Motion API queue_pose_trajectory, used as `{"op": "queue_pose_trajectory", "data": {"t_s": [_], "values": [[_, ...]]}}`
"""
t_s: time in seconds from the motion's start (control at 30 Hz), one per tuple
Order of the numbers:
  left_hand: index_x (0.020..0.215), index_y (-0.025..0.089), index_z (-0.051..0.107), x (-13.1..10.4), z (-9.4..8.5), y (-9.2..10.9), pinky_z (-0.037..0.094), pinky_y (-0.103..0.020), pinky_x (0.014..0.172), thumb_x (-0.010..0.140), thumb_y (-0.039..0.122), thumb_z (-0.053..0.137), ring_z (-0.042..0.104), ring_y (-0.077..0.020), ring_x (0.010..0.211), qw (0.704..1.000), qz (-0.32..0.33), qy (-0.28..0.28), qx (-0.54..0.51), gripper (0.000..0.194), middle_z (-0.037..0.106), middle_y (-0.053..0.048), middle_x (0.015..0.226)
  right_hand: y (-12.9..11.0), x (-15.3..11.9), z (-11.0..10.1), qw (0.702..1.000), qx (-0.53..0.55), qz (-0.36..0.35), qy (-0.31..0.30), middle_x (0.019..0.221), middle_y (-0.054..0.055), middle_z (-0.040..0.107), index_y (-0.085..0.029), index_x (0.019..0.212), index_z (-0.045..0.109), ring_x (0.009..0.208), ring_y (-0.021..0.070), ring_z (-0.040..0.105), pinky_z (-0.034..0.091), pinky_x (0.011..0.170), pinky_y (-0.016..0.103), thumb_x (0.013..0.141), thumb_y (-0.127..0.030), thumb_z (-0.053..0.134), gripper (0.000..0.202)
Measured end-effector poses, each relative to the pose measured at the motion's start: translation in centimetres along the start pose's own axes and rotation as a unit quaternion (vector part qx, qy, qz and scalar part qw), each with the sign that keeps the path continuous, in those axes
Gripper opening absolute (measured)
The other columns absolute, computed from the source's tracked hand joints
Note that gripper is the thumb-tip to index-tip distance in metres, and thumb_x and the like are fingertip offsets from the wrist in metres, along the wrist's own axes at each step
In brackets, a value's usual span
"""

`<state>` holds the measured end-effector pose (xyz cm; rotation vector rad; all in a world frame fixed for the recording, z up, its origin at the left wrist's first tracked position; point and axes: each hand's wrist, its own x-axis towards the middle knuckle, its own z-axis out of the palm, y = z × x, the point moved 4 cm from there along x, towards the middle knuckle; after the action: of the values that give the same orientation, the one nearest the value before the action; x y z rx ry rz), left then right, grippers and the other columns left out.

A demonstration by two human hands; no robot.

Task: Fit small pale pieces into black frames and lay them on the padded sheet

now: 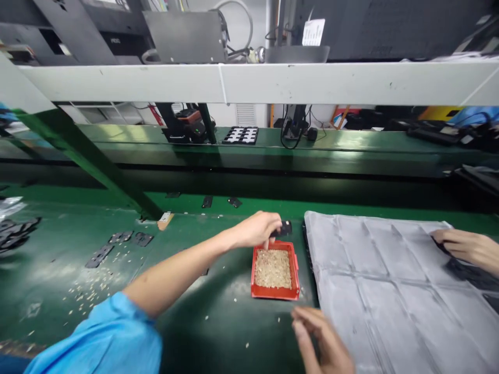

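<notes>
My left hand (260,229) reaches out from a blue sleeve, its fingers closed on a small flat black plastic part (286,228). The part is at the far rim of a red bin (275,293), and whether it touches the rim I cannot tell. Many tiny pale beige pieces (273,268) fill the bin. Below the bin, nearer to me, my right hand (320,337) hovers with thumb and forefinger apart and nothing visible between them. Its other fingers are partly hidden, and the grey tray lies just beyond it.
A grey compartment tray (374,249) lies at the right, where another person's hand (470,248) holds a black part. Loose black parts (100,256) and scattered pale bits (88,288) lie on the green table at left. A slanted green post (89,156) and white beam (253,83) stand ahead.
</notes>
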<state>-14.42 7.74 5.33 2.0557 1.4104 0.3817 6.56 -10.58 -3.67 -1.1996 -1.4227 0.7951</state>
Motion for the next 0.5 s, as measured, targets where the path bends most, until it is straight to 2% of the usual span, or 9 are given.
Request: {"op": "queue_pose_trajectory", "data": {"t_s": [0.07,0.13,0.23,0.3,0.37,0.5], "values": [[0.085,0.018,0.062,-4.8,0.9,2.8,0.047,-0.021,0.058,0.109,0.030,0.042,0.064,-0.0121,0.054,0.997,0.052,-0.029,-0.056,0.033,0.064,0.003,0.066,-1.7,1.8,-1.0,1.000,-0.013,-0.002,0.006,0.115,0.012,0.077,-0.023,0.123,0.075,0.094,0.0206,0.077,0.064,0.084,0.030,0.101,-0.035,0.069,0.026],[0.086,0.020,0.059,-9.0,2.1,4.5,0.042,-0.020,0.051,0.108,0.030,0.044,0.058,-0.0100,0.046,0.987,0.046,-0.064,-0.142,0.029,0.060,0.005,0.062,-3.1,3.0,-1.0,1.000,0.007,-0.007,0.003,0.124,0.014,0.075,-0.023,0.130,0.071,0.097,0.0212,0.077,0.066,0.087,0.034,0.100,-0.033,0.071,0.033],[0.089,0.020,0.057,-13.5,4.1,4.9,0.039,-0.019,0.048,0.106,0.034,0.051,0.055,-0.0082,0.046,0.965,-0.013,-0.054,-0.257,0.023,0.062,0.005,0.068,-4.2,2.9,0.5,0.998,0.046,0.002,-0.051,0.109,0.008,0.079,-0.024,0.124,0.072,0.085,0.0190,0.079,0.068,0.077,0.031,0.099,-0.027,0.072,0.026],[0.091,0.020,0.058,-15.5,5.5,4.4,0.039,-0.019,0.050,0.105,0.036,0.055,0.054,-0.0081,0.049,0.943,-0.041,-0.016,-0.331,0.021,0.062,0.005,0.070,-4.5,2.1,1.1,0.997,0.059,-0.002,-0.052,0.100,0.004,0.080,-0.025,0.123,0.072,0.074,0.0160,0.078,0.068,0.070,0.027,0.098,-0.021,0.073,0.025],[0.095,0.018,0.062,-16.9,6.6,4.0,0.040,-0.020,0.052,0.107,0.038,0.054,0.052,-0.0085,0.054,0.921,-0.048,0.026,-0.387,0.024,0.060,0.003,0.073,-4.7,1.1,1.3,0.997,0.050,-0.019,-0.057,0.100,0.003,0.080,-0.027,0.123,0.072,0.070,0.0143,0.077,0.068,0.067,0.026,0.097,-0.015,0.073,0.029],[0.091,0.018,0.059,-18.3,7.5,3.5,0.036,-0.022,0.056,0.110,0.038,0.048,0.042,-0.0093,0.058,0.911,-0.036,0.103,-0.397,0.030,0.050,0.005,0.068,-4.9,0.2,1.5,0.991,-0.019,-0.064,-0.118,0.108,0.003,0.078,-0.030,0.125,0.075,0.076,0.0158,0.078,0.069,0.069,0.029,0.096,-0.008,0.070,0.037]]}}
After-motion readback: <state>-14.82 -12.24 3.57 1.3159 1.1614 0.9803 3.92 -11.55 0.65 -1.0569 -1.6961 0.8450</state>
